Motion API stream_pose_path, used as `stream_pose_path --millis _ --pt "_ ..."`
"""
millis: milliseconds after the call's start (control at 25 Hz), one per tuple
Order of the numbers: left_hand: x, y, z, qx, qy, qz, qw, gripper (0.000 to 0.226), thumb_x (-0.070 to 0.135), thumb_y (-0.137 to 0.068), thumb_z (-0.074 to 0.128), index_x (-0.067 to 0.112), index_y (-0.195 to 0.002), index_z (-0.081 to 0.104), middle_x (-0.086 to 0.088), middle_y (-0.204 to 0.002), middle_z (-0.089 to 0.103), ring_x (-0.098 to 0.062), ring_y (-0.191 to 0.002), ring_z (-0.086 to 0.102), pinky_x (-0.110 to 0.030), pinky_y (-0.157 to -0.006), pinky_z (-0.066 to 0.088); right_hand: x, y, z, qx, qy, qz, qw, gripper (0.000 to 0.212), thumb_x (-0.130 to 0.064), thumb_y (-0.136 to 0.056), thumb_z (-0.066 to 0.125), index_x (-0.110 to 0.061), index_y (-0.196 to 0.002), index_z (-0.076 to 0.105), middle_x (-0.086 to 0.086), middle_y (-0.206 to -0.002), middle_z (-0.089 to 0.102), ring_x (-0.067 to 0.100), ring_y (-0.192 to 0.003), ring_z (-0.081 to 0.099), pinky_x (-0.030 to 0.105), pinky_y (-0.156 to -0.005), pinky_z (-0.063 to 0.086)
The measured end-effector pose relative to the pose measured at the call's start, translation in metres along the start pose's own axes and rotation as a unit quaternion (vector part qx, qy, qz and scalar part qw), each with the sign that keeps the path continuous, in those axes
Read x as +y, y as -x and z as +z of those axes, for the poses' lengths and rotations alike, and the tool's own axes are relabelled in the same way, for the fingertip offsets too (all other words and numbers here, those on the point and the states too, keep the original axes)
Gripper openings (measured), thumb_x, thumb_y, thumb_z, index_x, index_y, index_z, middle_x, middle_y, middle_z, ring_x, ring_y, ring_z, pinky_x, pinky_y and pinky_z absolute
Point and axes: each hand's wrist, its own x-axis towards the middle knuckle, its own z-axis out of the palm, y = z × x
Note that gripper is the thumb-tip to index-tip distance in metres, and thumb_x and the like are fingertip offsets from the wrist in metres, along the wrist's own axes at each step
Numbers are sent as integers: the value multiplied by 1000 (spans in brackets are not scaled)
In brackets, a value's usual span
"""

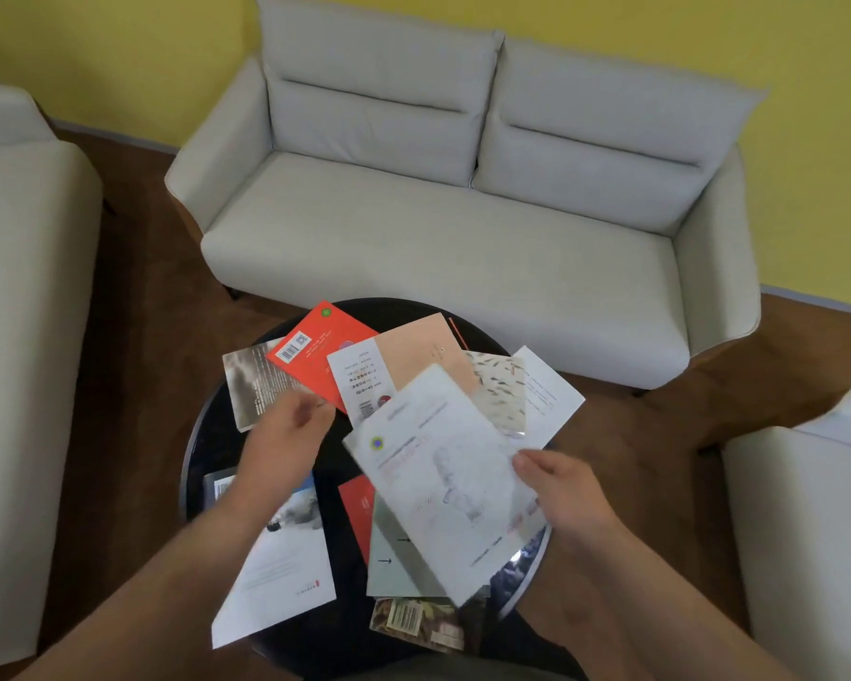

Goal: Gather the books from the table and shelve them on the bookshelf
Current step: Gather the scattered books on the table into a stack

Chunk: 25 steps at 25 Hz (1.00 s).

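I see a round black table (202, 435) littered with overlapping books, a pale grey sofa (463, 238) beyond it against a yellow wall (119, 56), on brown floor. My right hand (568, 489) pinches a white book's (443, 479) right edge, tilted above the rest. My left hand (286, 435), blurred, seems loosely open near the red book (325, 346).

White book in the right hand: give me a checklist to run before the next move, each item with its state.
1. Right hand grips the white book: ok.
2. White book lifted off the pile: cannot tell.
3. Left hand free to take another: ok.
4. Orange book near the left hand, uncovered at its near corner: ok.
5. Books gathered off the round table: not ok, several remain.
6. Bookshelf in view: not ok.
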Motion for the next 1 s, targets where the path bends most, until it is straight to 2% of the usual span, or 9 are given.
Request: stream_pose_path --millis 80,160,280,480,680,800,880,960,1000 --pt "-32 19 28 -97 56 -92 989 11 29 -100 57 29 -91 61 -4 -108 68 -20 -96 63 -44 -93 50 41 4 10 19 -94 92 991 16 -22 -103 57 -15 -101 70 10 -105 74 32 -92 70 36 -69 57" --pt "-52 37 53 -206 74 -109 970 13 28 -101 56 41 -98 60 8 -113 68 -7 -98 64 -41 -97 51 76 4 24 27 -137 144 980 17 -24 -104 54 -13 -109 67 18 -105 72 45 -100 68 47 -76 57" --pt "-58 52 77 -269 87 -70 957 42 19 -100 55 53 -123 47 22 -121 65 -3 -110 64 -25 -89 54 95 0 31 -4 -22 130 991 17 -28 -101 54 -13 -101 62 18 -104 68 44 -99 68 60 -85 57" --pt "-58 52 93 -248 183 -150 939 49 17 -105 47 48 -140 33 17 -122 64 -8 -104 66 -22 -72 54 63 -3 36 -94 87 72 989 25 -31 -101 54 -28 -125 50 -7 -122 65 15 -108 64 32 -83 56" --pt "-68 51 102 -239 180 -170 939 49 15 -106 40 42 -146 33 12 -123 63 -16 -108 66 -34 -84 56 54 -2 65 -52 112 69 990 39 -11 -102 43 -20 -139 39 -2 -127 54 18 -113 52 32 -89 42" --pt "-80 43 93 -260 182 -155 936 41 20 -105 46 42 -140 43 11 -126 65 -15 -112 66 -34 -90 56 58 -6 70 -22 182 3 983 47 -8 -99 49 -15 -145 40 6 -141 52 23 -123 51 33 -94 44" --pt "-100 38 74 -179 160 -155 958 38 26 -102 54 35 -139 50 8 -135 61 -18 -121 61 -36 -100 51 56 -5 72 34 328 -115 937 61 -19 -94 61 -17 -150 37 10 -152 43 29 -135 47 40 -108 45" --pt "-132 35 47 -12 35 -192 981 43 26 -99 59 14 -140 52 -6 -138 57 -29 -124 56 -41 -100 48 66 -7 75 4 500 -289 816 61 -35 -86 66 -23 -142 49 11 -149 50 32 -134 51 47 -111 41" --pt "-153 36 31 50 -45 -223 972 48 26 -96 63 8 -139 51 -15 -139 55 -35 -123 55 -45 -97 49 68 -6 78 -26 533 -320 783 57 -41 -83 66 -25 -136 55 10 -146 54 33 -131 54 49 -112 39"
